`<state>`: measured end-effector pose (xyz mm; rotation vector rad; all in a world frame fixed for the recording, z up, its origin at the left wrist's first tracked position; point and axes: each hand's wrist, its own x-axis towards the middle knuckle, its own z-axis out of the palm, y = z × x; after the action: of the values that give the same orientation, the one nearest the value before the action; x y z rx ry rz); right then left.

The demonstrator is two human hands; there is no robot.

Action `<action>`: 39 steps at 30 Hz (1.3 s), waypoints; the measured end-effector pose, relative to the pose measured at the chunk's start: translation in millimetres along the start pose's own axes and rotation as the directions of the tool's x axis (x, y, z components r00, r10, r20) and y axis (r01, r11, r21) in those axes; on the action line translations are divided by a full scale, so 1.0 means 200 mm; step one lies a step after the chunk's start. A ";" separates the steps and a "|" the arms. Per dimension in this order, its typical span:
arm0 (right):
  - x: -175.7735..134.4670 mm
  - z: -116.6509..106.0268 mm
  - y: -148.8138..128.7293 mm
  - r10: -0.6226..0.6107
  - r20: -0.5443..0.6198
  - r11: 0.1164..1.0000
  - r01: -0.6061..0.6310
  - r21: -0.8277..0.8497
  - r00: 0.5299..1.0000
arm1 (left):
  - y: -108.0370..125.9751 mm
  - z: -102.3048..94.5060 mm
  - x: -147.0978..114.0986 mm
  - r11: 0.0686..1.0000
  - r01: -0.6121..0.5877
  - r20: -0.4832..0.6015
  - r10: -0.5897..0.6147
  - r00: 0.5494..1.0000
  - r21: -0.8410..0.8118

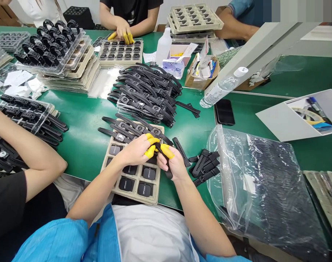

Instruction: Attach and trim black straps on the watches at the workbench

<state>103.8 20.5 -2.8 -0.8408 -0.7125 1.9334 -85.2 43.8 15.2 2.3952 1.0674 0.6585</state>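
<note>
My left hand (140,148), with yellow finger cots on its fingertips, pinches a small dark piece over the tray; my fingers hide most of it, perhaps a watch body. In my right hand (172,160), also wearing yellow cots, a black watch strap (169,172) hangs down past the palm. Both hands meet above a beige compartment tray (140,197). Square black watch bodies (148,173) sit in its near compartments. Across its far end lie several watches with straps (140,128). Loose black straps (205,165) lie in a small heap right of the tray.
A tall pile of strapped watches (148,92) stands beyond the tray. To the right are a clear bag of straps (280,182), a phone (224,111), a leaning water bottle (223,89) and a white box (275,125). A neighbour's arm (32,145) reaches in at left.
</note>
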 end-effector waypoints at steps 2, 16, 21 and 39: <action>0.00 0.00 0.00 -0.013 0.011 1.000 0.012 0.023 1.000 | 0.00 -0.01 0.00 0.999 -0.022 -0.024 0.021 0.999 -0.037; 0.01 0.02 0.01 -0.007 0.012 1.000 0.007 -0.009 1.000 | 0.00 -0.01 0.00 0.998 0.049 -0.005 -0.049 0.999 -0.040; 0.00 0.02 0.02 -0.008 -0.020 0.998 0.007 -0.059 1.000 | 0.00 -0.01 0.00 0.997 0.078 0.038 -0.077 0.996 -0.012; -0.05 0.02 0.00 0.094 0.258 0.990 -0.118 0.078 0.962 | 0.06 -0.02 0.02 0.840 -0.052 -0.251 -0.102 0.963 -0.540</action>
<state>103.5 10.5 2.3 -0.5899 -0.7323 2.1794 -78.4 39.5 25.9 1.8258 0.8586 1.1367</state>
